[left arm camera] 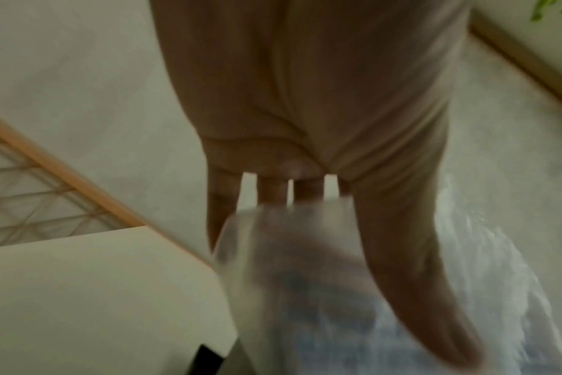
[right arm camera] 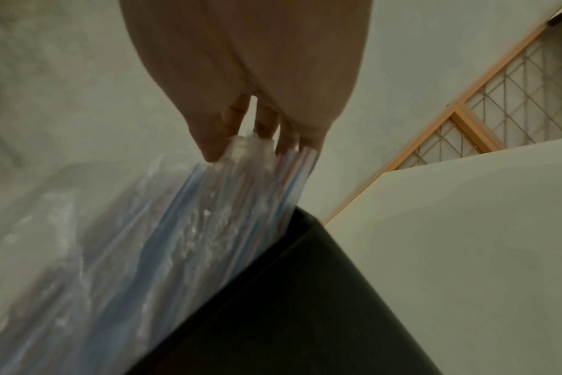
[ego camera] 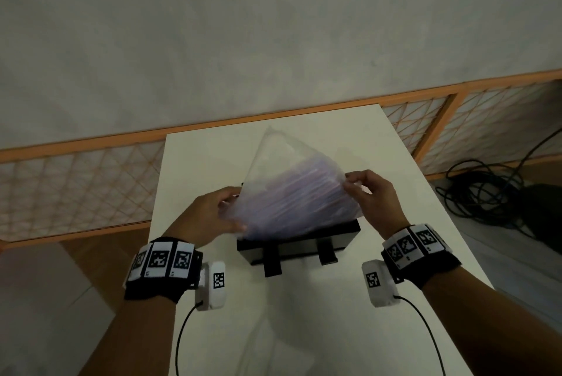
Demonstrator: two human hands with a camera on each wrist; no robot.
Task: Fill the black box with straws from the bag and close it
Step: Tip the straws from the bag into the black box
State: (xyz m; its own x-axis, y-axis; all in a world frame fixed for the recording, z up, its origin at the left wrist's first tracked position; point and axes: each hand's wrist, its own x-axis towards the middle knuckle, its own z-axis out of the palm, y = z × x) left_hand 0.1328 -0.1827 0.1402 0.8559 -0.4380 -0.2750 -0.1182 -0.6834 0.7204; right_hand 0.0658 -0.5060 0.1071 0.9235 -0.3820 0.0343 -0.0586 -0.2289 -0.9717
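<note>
The clear bag (ego camera: 292, 193) of straws (ego camera: 304, 202) is gripped at its ends by the left hand (ego camera: 209, 220) and right hand (ego camera: 372, 196), tilted over the open black box (ego camera: 299, 249) on the surface (ego camera: 304, 315), emptying and closing judged not yet done

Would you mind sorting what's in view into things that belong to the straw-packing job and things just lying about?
Belongs to the job:
- clear bag of straws, held by left hand and right hand
- black box

Just lying about:
- black cables on the floor
- orange lattice fence
- white table, merely the work surface
</note>
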